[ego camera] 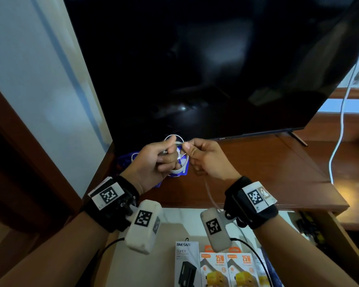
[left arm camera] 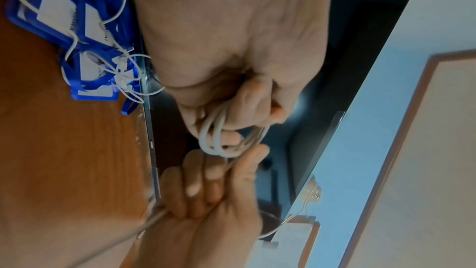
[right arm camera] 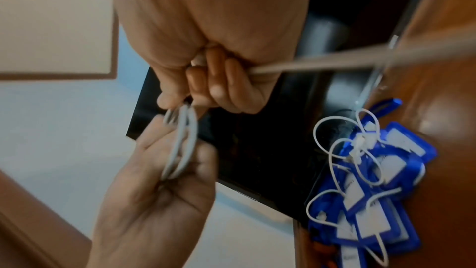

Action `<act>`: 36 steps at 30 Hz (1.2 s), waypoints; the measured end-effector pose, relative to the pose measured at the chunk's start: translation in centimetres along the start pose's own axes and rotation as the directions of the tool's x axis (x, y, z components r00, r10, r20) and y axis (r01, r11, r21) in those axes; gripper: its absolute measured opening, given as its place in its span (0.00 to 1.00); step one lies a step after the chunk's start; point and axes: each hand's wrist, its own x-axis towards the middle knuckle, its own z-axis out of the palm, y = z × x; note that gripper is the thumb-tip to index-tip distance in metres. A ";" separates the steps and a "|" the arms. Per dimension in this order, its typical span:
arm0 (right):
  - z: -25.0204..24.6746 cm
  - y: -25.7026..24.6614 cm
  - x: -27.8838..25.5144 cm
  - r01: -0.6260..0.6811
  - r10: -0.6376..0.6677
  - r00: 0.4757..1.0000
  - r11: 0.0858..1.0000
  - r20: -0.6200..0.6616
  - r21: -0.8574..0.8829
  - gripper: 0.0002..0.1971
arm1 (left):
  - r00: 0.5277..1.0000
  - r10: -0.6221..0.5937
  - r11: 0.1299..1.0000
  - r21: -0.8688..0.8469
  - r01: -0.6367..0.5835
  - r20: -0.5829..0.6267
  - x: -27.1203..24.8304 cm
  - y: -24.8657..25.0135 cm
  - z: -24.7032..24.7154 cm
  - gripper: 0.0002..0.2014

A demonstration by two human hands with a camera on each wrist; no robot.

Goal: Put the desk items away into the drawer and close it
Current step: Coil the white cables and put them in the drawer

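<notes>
Cable (ego camera: 179, 154) loops hung between both hands, raised above the desk's (ego camera: 267, 168) far left part. Left hand (ego camera: 153, 162) gripped the white coil, fingers curled round several loops. Right hand (ego camera: 207, 160) pinched a strand just beside the coil and clenched the trailing length in its fist. Blue tags (right arm camera: 381, 186) with white ties lay on the desk beneath them. Nearer, the open drawer (ego camera: 340, 230) held boxes (ego camera: 226, 268). Beyond stood a dark TV (ego camera: 195, 69).

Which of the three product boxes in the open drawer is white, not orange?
The ONESAM box, leftmost in the drawer. It is white with a black device pictured; the two 25W boxes right of it are orange.
</notes>
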 end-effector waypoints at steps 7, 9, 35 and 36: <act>-1.4 1.6 -0.8 0.049 -0.054 0.995 0.997 -0.086 -0.055 0.10 | 0.981 0.179 0.925 -0.328 -0.194 -0.074 -0.9 3.0 -2.0 0.14; -1.5 1.5 -0.8 0.085 -0.087 0.987 0.996 -0.137 -0.021 0.11 | 0.964 0.238 0.904 -0.334 -0.265 -0.119 -1.0 3.1 -2.1 0.14; 1.2 -1.8 0.3 0.429 -0.479 0.876 0.731 0.048 -0.531 0.08 | 0.953 0.302 0.660 0.725 -0.195 -0.019 -1.7 1.5 0.5 0.17; 1.2 -1.8 0.2 0.420 -0.481 0.876 0.740 0.023 -0.525 0.07 | 0.960 0.279 0.665 0.724 -0.184 -0.012 -1.7 1.5 0.7 0.17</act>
